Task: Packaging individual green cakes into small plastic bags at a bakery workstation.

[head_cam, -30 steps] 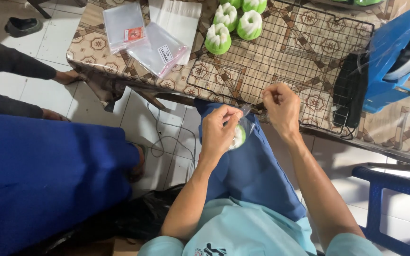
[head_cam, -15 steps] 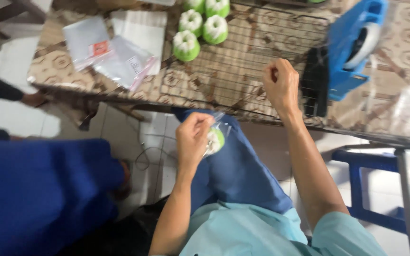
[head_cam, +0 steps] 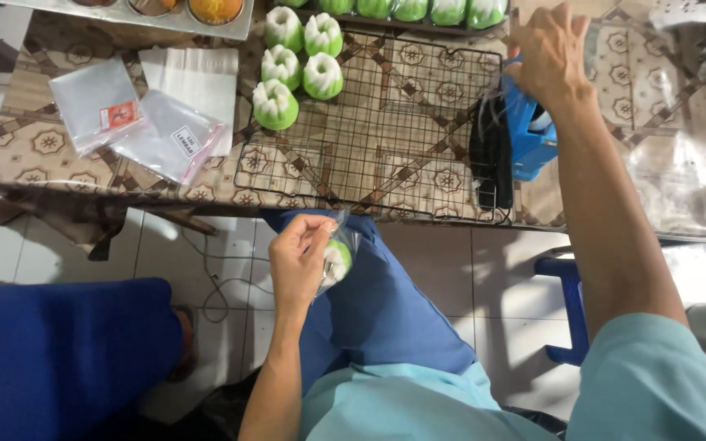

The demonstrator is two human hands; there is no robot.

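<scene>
at nine o'clock on the bench (head_cam: pixel 26 175) lie flat clear bags (head_cam: pixel 136 122) and a sheet of white paper (head_cam: pixel 198 82), untouched. just right of them, at eleven o'clock, four green and white cakes (head_cam: pixel 275 104) sit on the far corner of a black wire rack (head_cam: pixel 386 139), with more cakes in a row along the bench's back edge.

below the bench edge, near the centre, the left hand (head_cam: pixel 300 261) is clenched around the neck of a small clear bag holding one green and white cake (head_cam: pixel 337 260), above the lap.

at one o'clock the right hand (head_cam: pixel 551 51) reaches over the rack and rests on a blue tape dispenser (head_cam: pixel 529 139); its fingers curl over the top, but i cannot tell whether they grip anything.

the risk, as i judge it: the bagged cake hangs off the bench, so a loosened pinch would drop it to the tiled floor (head_cam: pixel 206 253). the stretched right arm could also nudge the rack or drag the dispenser toward the edge.
</scene>
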